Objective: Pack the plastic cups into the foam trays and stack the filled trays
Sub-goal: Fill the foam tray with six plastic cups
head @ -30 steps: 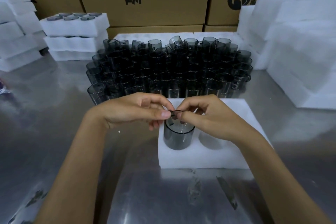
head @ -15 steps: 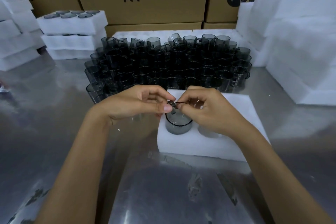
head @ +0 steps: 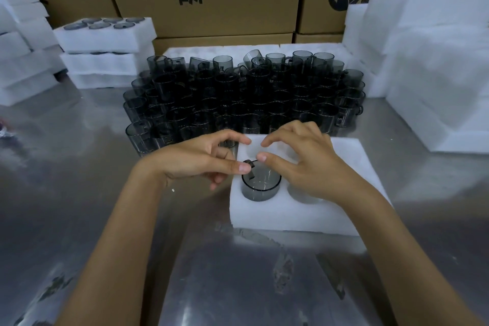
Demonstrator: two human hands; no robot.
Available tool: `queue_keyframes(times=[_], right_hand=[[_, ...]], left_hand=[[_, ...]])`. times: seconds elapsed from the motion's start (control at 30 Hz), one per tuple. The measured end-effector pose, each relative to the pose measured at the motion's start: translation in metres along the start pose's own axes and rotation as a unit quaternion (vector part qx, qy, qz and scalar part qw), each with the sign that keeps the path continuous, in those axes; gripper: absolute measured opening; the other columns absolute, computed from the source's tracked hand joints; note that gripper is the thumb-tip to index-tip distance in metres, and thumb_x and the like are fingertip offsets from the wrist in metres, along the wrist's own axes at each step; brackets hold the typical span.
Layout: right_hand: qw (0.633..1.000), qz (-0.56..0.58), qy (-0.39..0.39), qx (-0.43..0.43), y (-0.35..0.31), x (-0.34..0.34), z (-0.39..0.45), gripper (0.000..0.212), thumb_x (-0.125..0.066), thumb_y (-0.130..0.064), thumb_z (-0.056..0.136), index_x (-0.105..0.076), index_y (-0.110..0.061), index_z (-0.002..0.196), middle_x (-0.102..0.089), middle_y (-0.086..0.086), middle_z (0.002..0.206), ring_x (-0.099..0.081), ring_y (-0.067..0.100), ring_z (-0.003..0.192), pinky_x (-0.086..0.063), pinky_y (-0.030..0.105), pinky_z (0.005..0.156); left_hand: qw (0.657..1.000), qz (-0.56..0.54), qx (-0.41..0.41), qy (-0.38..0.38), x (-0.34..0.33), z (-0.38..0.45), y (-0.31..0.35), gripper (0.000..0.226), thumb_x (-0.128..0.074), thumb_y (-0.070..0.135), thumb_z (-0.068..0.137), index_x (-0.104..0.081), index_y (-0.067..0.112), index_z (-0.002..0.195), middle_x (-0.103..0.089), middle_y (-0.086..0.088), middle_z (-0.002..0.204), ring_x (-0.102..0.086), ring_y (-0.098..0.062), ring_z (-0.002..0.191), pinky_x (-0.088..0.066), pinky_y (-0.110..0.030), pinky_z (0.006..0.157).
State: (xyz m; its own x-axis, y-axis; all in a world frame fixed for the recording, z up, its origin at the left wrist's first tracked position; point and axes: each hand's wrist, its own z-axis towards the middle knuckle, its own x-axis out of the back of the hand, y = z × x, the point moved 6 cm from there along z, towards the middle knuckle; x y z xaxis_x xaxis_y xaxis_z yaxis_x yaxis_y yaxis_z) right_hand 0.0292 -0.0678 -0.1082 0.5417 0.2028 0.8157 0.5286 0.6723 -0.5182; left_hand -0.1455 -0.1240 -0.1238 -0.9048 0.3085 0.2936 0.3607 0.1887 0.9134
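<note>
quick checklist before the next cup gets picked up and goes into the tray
1. First cup set in its pocket: ok, it stands upright in the near-left hole of the foam tray, its top part above the foam.
2. Hands clear of that cup: not ok, the left hand has its thumb at the cup's handle and the right hand hovers over the rim.
3. Free pocket for the next cup: ok, an empty hole shows right beside it.
4. Loose cups within reach: ok, massed just behind the tray.
5. Far pockets of the tray: cannot tell, the hands cover them.
</note>
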Motion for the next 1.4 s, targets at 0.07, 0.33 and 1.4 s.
queue_keyframes(times=[0.07,0.33,1.4], right_hand=[[1.0,-0.011,-0.013,-0.008,0.003,-0.002,0.0,0.051,-0.045,-0.071,0.081,-0.06,-0.04,0.12,-0.044,-0.02,0.118,-0.024,-0.002,0.112,-0.014,0.024,0.094],[0.999,-0.044,-0.017,-0.004,0.007,-0.009,0.002,0.052,-0.05,-0.073,0.081,-0.056,-0.044,0.123,-0.036,-0.024,0.123,-0.019,-0.004,0.112,-0.012,0.026,0.099],[0.962,0.256,0.024,-0.094,0.021,0.003,0.004,0.02,-0.061,-0.04,0.095,-0.074,-0.033,0.082,-0.068,-0.018,0.108,-0.056,0.003,0.118,-0.037,0.037,0.112]], left_hand=[[1.0,-0.001,0.019,-0.006,0.0,0.002,-0.004,0.093,-0.085,0.041,0.068,-0.034,0.039,0.146,-0.057,-0.002,0.073,-0.053,-0.014,0.063,-0.045,-0.026,0.051],[0.997,0.01,0.078,-0.017,-0.002,0.005,-0.012,0.124,-0.09,0.042,0.064,-0.001,0.054,0.151,-0.057,-0.015,0.081,-0.044,-0.026,0.063,-0.04,-0.024,0.042],[0.816,0.306,-0.162,0.462,0.031,-0.006,0.025,0.021,-0.07,0.011,0.09,-0.066,0.02,0.109,-0.047,0.02,0.125,-0.038,-0.016,0.131,-0.025,-0.042,0.112]])
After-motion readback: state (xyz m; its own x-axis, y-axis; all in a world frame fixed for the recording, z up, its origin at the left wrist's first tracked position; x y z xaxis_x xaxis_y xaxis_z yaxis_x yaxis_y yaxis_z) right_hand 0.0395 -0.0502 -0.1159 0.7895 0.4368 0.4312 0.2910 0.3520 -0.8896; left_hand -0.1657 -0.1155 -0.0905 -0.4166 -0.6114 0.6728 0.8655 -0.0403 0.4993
